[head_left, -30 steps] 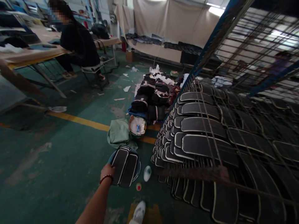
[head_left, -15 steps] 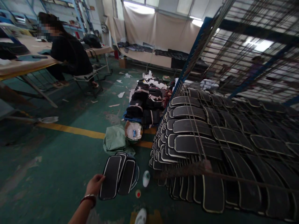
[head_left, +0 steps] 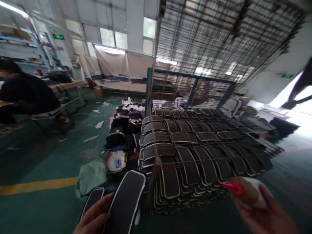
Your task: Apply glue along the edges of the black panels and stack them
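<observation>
Black white-edged pad [head_left: 125, 201] lifted low in front, left hand [head_left: 94, 218] with fingers curled pinching its edge, right hand [head_left: 262, 211] blurred, fingers wrapped round a white bottle with red tip [head_left: 243, 190], wire rack [head_left: 195, 152] of pads just beyond, seated person [head_left: 26, 97] far left

A green floor [head_left: 48, 156] with a yellow line [head_left: 36, 186] runs to far walls hung with beige cloth [head_left: 117, 63] under bright windows [head_left: 114, 38]. A person [head_left: 26, 94] sits at a table [head_left: 65, 85] far left. Daylight floods an opening [head_left: 297, 104] on the right.
</observation>
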Demonstrator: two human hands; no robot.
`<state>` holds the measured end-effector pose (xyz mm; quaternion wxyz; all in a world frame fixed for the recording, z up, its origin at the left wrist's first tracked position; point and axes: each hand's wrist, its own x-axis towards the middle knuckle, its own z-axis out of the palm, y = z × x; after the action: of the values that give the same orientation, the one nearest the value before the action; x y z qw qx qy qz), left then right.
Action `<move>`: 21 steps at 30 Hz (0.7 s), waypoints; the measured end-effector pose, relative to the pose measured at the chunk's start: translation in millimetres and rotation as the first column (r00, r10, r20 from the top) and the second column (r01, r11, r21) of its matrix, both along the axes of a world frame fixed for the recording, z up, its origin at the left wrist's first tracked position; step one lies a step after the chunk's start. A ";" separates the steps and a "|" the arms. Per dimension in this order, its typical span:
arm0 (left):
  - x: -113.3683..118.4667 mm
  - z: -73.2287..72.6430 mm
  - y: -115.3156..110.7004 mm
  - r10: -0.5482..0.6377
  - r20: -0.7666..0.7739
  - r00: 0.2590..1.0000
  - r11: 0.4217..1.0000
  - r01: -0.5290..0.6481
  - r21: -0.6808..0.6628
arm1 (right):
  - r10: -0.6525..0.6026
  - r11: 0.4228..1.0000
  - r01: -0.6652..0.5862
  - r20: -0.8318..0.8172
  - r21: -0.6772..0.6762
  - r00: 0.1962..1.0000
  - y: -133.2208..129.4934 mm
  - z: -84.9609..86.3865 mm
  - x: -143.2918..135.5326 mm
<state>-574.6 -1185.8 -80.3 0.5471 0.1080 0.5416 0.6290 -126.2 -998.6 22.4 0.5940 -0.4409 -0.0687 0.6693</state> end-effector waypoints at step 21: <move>136.1 129.1 82.2 -0.594 -0.381 0.708 0.786 0.612 -0.089 | 0.170 0.675 -0.328 0.293 0.661 0.941 4.9 90.9 30.2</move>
<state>-438.6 -1103.7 48.7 0.6007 0.4135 0.5600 0.3932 -96.1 -993.7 113.3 0.6085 -0.2359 -0.4386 0.6178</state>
